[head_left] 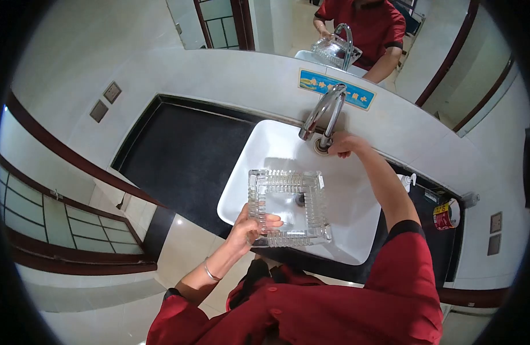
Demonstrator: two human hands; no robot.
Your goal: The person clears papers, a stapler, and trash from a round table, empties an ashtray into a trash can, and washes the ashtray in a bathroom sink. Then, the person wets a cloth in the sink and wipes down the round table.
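Glass tray [315, 207], square and ribbed, is held by the left hand [254, 227] over the white sink [354, 221].

The left hand grasps the tray at its left side, with the fingers seen through the clear glass; the right hand [344, 144] is at the back edge of the sink, beside the base of the chrome faucet [319, 114], its fingers curled, but one cannot tell if it grips something. Behind the sink, a blue sign [337, 89] is on the wall under the mirror [434, 54]. To the right of the sink stand a white pump bottle [407, 182] and a red and yellow container [445, 215]; black counter [178, 152] extends to its left.
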